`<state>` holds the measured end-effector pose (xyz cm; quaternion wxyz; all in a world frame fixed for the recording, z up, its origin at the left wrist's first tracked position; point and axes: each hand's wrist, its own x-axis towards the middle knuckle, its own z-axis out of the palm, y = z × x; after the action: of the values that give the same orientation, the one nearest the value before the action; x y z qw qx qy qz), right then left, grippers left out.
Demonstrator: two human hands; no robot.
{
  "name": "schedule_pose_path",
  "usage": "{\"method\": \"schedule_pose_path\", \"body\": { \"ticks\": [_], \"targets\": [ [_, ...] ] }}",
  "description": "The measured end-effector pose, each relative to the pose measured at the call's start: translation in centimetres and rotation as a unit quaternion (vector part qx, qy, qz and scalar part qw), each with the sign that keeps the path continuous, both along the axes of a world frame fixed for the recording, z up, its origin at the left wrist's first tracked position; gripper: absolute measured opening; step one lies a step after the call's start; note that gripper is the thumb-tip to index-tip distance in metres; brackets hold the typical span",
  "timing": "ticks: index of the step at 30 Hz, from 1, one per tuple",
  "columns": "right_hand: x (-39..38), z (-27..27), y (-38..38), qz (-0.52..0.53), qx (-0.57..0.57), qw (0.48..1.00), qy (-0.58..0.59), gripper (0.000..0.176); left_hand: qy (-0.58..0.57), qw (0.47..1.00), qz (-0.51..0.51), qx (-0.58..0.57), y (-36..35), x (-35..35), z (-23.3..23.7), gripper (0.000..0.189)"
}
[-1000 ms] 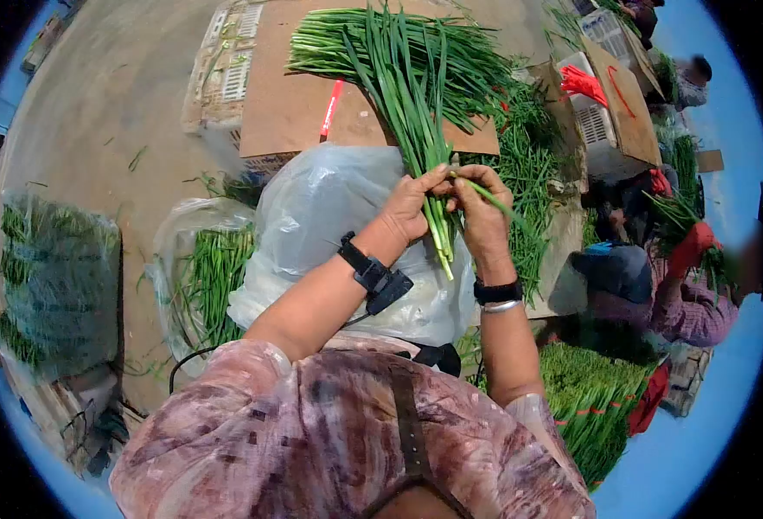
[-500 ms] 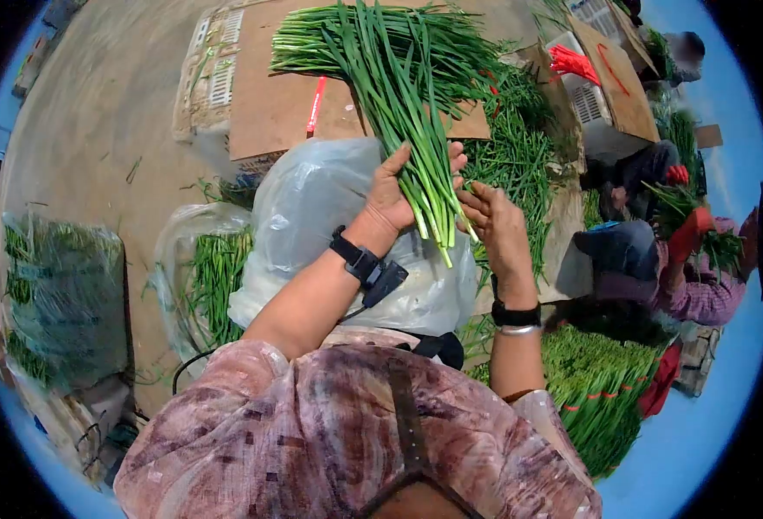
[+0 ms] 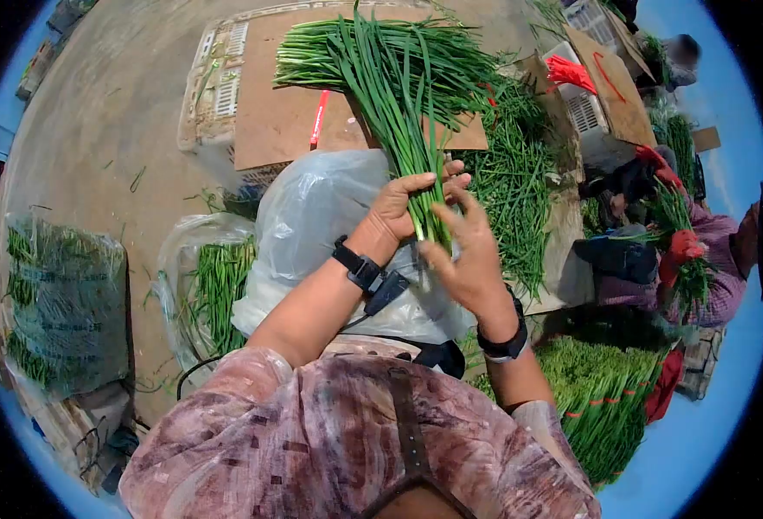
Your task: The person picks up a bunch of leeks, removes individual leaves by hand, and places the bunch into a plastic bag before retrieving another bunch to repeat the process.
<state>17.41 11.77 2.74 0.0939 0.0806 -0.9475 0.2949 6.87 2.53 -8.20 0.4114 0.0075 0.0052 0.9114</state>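
A long bunch of garlic chives (image 3: 399, 130) lies across my left hand (image 3: 399, 205), its pale stem ends pointing towards me and the leaves stretching away. My left thumb presses over the stems while the fingers curl up from beneath. Close by the cut ends is my right hand (image 3: 469, 259), with thumb and fingers apart and slightly blurred. Under the far leaves, a pile of chives (image 3: 308, 56) rests crosswise on a cardboard sheet (image 3: 264, 130). Clear plastic sheeting (image 3: 312, 208) covers my lap below both hands.
A red tie strip (image 3: 319, 119) lies on the cardboard. Loose chives (image 3: 515, 182) are heaped to the right, beside a crate with red ties (image 3: 570, 73). Bagged chives (image 3: 70, 303) stand at left, banded bunches (image 3: 602, 398) at lower right. A co-worker (image 3: 714, 251) wearing red gloves handles greens.
My right hand has swung left and opened near the stem ends. The stem ends now sit higher, closer into my left hand. The co-worker's gloved hands have moved apart.
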Motion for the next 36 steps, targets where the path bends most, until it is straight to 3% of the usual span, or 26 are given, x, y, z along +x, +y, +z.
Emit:
{"method": "schedule_pose_path", "body": {
  "ticks": [3,5,7,9,12,15,17,20,21,22,23,24,25,27,29,31,32,34,36],
  "targets": [
    [-0.7,-1.0,2.3,-0.112,-0.172,0.978,0.028,0.039,-0.018,0.999,-0.016,0.038,-0.1,0.0,0.0,0.054],
    [-0.6,-2.5,4.4,-0.15,-0.233,0.959,-0.054,0.036,-0.032,0.997,-0.029,0.057,-0.3,0.0,0.6,0.054],
    [-1.1,-3.2,5.5,-0.163,-0.293,0.935,-0.119,0.035,0.007,1.0,-0.011,-0.016,-0.2,0.0,0.5,0.037],
    [-1.8,-3.4,5.8,-0.165,-0.35,0.904,-0.18,0.037,0.022,0.999,-0.024,-0.02,-0.6,0.3,0.7,0.036],
    [-4.7,-3.9,6.0,-0.081,-0.495,0.835,-0.224,0.042,0.069,0.989,-0.018,-0.13,-1.1,0.5,2.2,0.04],
    [-8.5,-0.9,5.3,0.07,-0.535,0.797,-0.271,0.042,0.164,0.966,-0.034,-0.198,-2.1,0.9,5.7,0.039],
    [-11.4,0.5,4.7,0.094,-0.478,0.846,-0.218,0.06,0.281,0.929,-0.006,-0.241,-2.1,0.2,7.5,0.04],
    [-14.5,5.6,1.6,0.146,-0.521,0.828,-0.147,0.048,0.413,0.857,0.016,-0.306,-3.2,-2.8,9.6,0.04],
    [-14.9,7.6,1.0,0.131,-0.516,0.835,-0.141,0.043,0.479,0.8,0.023,-0.36,-4.2,-4.1,11.8,0.041],
    [-15.4,9.2,0.7,0.141,-0.516,0.833,-0.14,0.035,0.519,0.77,-0.013,-0.371,-3.6,-6.5,9.9,0.041],
    [-16.0,10.2,0.3,0.115,-0.509,0.842,-0.14,0.035,0.609,0.695,0.066,-0.376,-4.1,-8.2,11.1,0.041],
    [-16.6,10.8,-0.4,0.101,-0.504,0.851,-0.109,0.028,0.588,0.698,0.064,-0.403,-5.2,-8.5,14.8,0.042],
    [-17.4,11.2,-1.1,0.087,-0.497,0.86,-0.079,0.022,0.561,0.722,0.003,-0.405,-5.6,-10.1,15.4,0.043],
    [-19.1,11.2,-1.9,0.084,-0.407,0.91,0.022,0.021,0.602,0.701,0.088,-0.373,-6.4,-12.7,15.1,0.043],
    [-20.3,10.7,-3.6,0.122,-0.353,0.918,0.135,0.022,0.673,0.581,0.072,-0.452,-8.0,-15.5,15.1,0.047],
    [-22.3,7.3,-4.1,0.123,-0.374,0.91,0.13,0.023,0.625,0.637,0.095,-0.441,-9.2,-15.9,15.4,0.055],
    [-22.7,6.0,-4.4,0.116,-0.351,0.918,0.143,0.023,0.659,0.61,0.098,-0.43,-9.5,-17.1,13.9,0.05],
    [-23.9,3.7,-4.6,0.121,-0.267,0.934,0.204,0.023,0.657,0.615,0.126,-0.418,-9.6,-17.8,11.7,0.042],
    [-24.7,2.5,-4.9,0.119,-0.275,0.941,0.16,0.024,0.639,0.641,0.094,-0.415,-10.2,-18.5,10.4,0.039]
  ]
}}
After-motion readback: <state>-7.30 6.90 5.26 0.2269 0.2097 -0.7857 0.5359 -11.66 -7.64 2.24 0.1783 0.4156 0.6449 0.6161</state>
